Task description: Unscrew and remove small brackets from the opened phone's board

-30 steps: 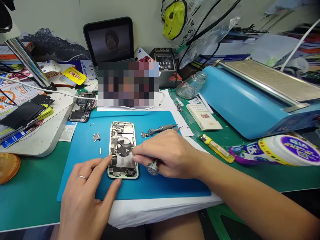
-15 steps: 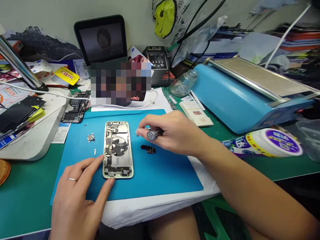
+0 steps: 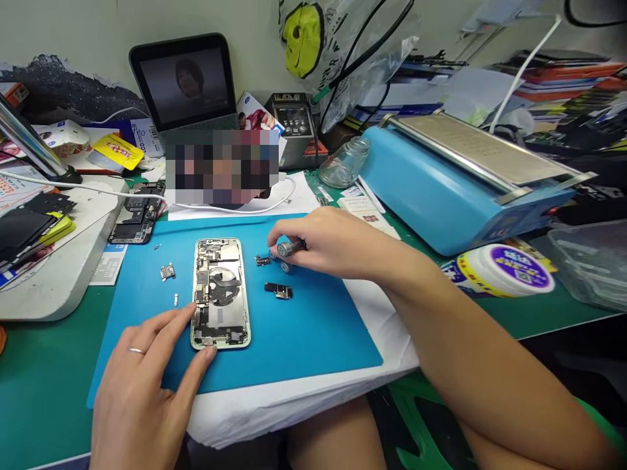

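An opened phone (image 3: pixel 219 292) with bare circuitry lies on a blue work mat (image 3: pixel 304 326). My left hand (image 3: pixel 142 385), a ring on one finger, steadies the phone's lower left corner between forefinger and thumb. My right hand (image 3: pixel 328 241) is closed round a grey screwdriver (image 3: pixel 290 248), held low over the mat to the right of the phone. Just below it lie a small black part (image 3: pixel 278 290) and a small metal bracket (image 3: pixel 262 260). Left of the phone sit another small bracket (image 3: pixel 167 271) and a screw (image 3: pixel 176 299).
A blue heating machine (image 3: pixel 455 176) stands at right, with a glass jar (image 3: pixel 344 163) and a white tub (image 3: pixel 504 271) near it. At the back stand a small screen (image 3: pixel 183 81) and a soldering station (image 3: pixel 292 124). Another phone board (image 3: pixel 134 219) lies at left.
My right hand lifted off the phone with the screwdriver and moved to the upper right of the mat. A small black part now lies beside the phone. My left hand stays.
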Motion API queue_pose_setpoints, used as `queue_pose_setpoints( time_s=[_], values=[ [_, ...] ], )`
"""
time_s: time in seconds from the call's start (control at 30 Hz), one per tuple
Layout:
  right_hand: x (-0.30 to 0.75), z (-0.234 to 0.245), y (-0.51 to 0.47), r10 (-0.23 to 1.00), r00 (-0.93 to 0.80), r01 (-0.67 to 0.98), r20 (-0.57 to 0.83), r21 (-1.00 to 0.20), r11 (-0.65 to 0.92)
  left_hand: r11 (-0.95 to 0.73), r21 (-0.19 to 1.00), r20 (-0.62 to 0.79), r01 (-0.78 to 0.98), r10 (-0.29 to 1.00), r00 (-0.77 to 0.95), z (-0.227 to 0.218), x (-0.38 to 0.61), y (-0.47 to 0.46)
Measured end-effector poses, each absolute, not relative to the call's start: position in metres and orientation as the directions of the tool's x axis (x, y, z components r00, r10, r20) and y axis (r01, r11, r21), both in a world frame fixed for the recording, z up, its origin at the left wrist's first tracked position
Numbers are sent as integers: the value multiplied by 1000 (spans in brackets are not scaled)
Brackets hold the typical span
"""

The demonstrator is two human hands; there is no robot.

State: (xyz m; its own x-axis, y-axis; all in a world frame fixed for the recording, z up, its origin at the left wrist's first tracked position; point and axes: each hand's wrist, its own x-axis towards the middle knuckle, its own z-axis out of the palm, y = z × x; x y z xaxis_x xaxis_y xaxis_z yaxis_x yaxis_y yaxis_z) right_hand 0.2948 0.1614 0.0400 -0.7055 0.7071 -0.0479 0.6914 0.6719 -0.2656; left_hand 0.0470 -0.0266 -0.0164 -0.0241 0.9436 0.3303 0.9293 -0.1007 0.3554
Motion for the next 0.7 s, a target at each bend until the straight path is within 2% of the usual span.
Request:
queue_pose_setpoints(
  time_s=[0.33,0.47,0.53,0.6,0.7],
  values=[
    [292,29,159,649,-758,646,-63,-212,734,-96,331,352,939,935,-28,-16,55,-26],
    [289,29,149,602,-792,570,102,-233,788,-78,342,342,936,938,-47,-15,57,-28],
    [285,26,139,509,-830,445,228,-279,851,-78,335,345,939,938,-45,-14,58,-29],
    [279,23,126,347,-879,264,327,-272,925,-76,319,360,945,932,-47,-14,60,-29],
    [274,18,111,161,-950,99,268,-229,968,-74,304,361,950,931,-43,-12,61,-30]
  ],
)
